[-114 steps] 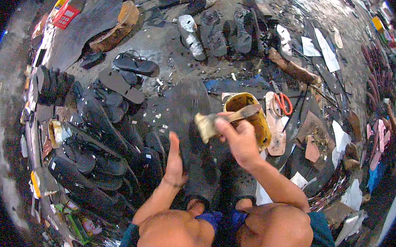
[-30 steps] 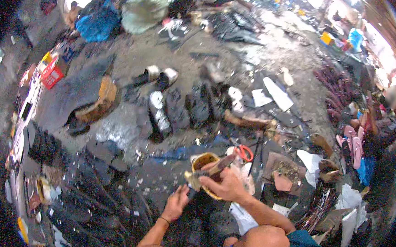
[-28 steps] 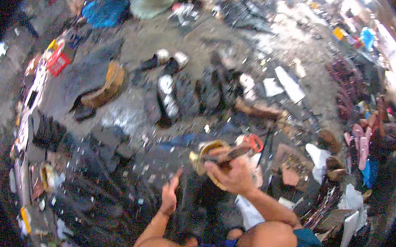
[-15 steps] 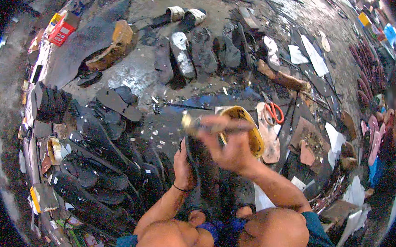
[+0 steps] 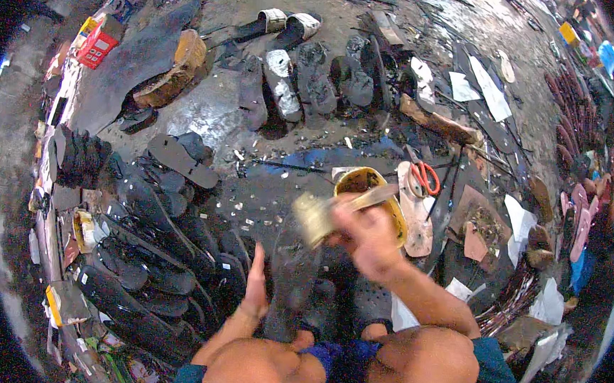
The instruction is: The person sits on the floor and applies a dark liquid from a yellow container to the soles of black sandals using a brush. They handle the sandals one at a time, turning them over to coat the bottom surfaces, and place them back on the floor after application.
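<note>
My right hand (image 5: 371, 239) grips a wide flat brush (image 5: 313, 220) by its handle. The brush's pale, blocky head is smeared by motion and points left, above a dark shoe sole (image 5: 293, 272). That sole lies lengthwise in front of my knees. Just left of it, my left hand (image 5: 256, 291) is held open, fingers straight and pointing away from me, holding nothing. Partly behind my right hand stands a yellow tub (image 5: 398, 230) with brown residue inside. I cannot tell whether the brush touches the sole.
Stacked dark soles (image 5: 138, 265) crowd the left side. Orange-handled scissors (image 5: 425, 178) lie on a pale sole-shaped piece (image 5: 415, 224) right of the tub. Farther off, several soles (image 5: 315, 78) stand in a row near a wooden block (image 5: 176, 75). Scraps (image 5: 489, 87) litter the right.
My left hand has come off the sole and moved left and nearer, fingers straightening. The sole has dropped lower, toward me. The brush has shifted slightly right and down.
</note>
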The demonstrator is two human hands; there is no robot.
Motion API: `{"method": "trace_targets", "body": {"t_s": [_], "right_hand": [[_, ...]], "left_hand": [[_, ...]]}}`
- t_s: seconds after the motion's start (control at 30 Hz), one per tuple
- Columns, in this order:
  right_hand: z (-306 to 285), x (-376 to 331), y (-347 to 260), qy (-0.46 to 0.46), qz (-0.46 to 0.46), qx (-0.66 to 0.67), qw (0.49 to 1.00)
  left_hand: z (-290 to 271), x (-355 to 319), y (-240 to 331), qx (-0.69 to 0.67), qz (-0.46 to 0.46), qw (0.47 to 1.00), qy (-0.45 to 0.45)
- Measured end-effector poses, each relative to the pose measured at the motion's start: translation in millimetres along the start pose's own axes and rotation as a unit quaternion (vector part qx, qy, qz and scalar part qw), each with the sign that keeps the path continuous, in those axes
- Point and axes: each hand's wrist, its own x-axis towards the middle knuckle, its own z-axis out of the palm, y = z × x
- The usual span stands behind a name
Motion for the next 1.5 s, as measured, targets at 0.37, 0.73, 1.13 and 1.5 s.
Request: {"method": "trace_targets", "body": {"t_s": [0.37, 0.73, 1.13, 1.5], "right_hand": [[15.0, 8.8, 33.3, -0.003, -0.154, -0.307, 0.939], [58.3, -14.0, 8.0, -0.177, -0.23, -0.365, 0.885], [10.0, 42.8, 21.3, 0.032, -0.237, -0.413, 0.879], [-12.1, 16.3, 31.3, 0.001, -0.078, -0.353, 0.932]], "left_hand": [[36.3, 21.8, 13.4, -0.036, 0.096, 0.994, -0.048], [32.2, 58.3, 32.2, -0.031, 0.178, 0.984, -0.001], [21.3, 75.3, 41.7, 0.007, 0.227, 0.974, 0.005], [-16.6, 167.5, 191.3, 0.006, 0.405, 0.914, -0.028]]}}
